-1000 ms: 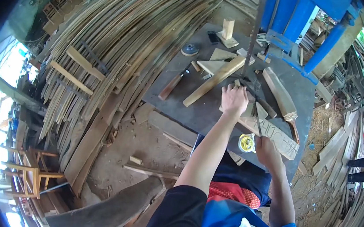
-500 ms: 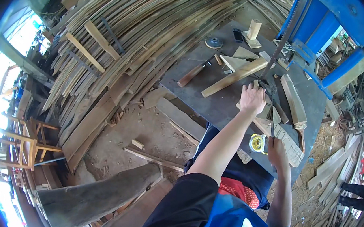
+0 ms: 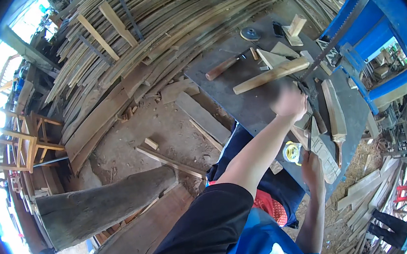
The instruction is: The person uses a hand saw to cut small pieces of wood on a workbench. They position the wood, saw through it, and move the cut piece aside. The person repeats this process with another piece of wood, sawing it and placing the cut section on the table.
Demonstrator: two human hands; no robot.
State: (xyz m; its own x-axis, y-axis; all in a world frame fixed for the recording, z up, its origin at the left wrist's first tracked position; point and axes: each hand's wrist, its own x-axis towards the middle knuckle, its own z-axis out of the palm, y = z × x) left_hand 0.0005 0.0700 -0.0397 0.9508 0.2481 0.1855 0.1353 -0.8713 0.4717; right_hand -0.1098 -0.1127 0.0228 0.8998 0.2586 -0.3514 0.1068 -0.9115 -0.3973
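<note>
My right hand (image 3: 311, 165) is closed around the lower end of a thin dark metal tool (image 3: 309, 138) whose exact kind I cannot make out; it points away from me over the dark tabletop. Farther up, my left hand (image 3: 289, 101) reaches across the table beside dark metal parts (image 3: 304, 89); motion smears its fingers, so its grip is unclear. Beneath the tool lies a pale wooden board (image 3: 321, 156) with marks on it. A round yellow-and-clear thing (image 3: 292, 152), perhaps a tape measure, sits left of my right hand. A long wooden bar (image 3: 270, 75) lies beyond my left hand.
On the dark table (image 3: 256, 114) are a wood-handled tool (image 3: 222, 69), a dark disc (image 3: 250, 34), a black phone-like object (image 3: 277, 29) and a tapered wooden piece (image 3: 334, 108). A toothed blade (image 3: 338, 41) runs along blue machinery (image 3: 376, 24) at right. Stacked planks (image 3: 174, 36) fill the back.
The whole view has shifted slightly, so the table sits farther right. My left hand, sharp before with fingers bent at a small wooden piece, is now blurred. My right hand keeps its hold.
</note>
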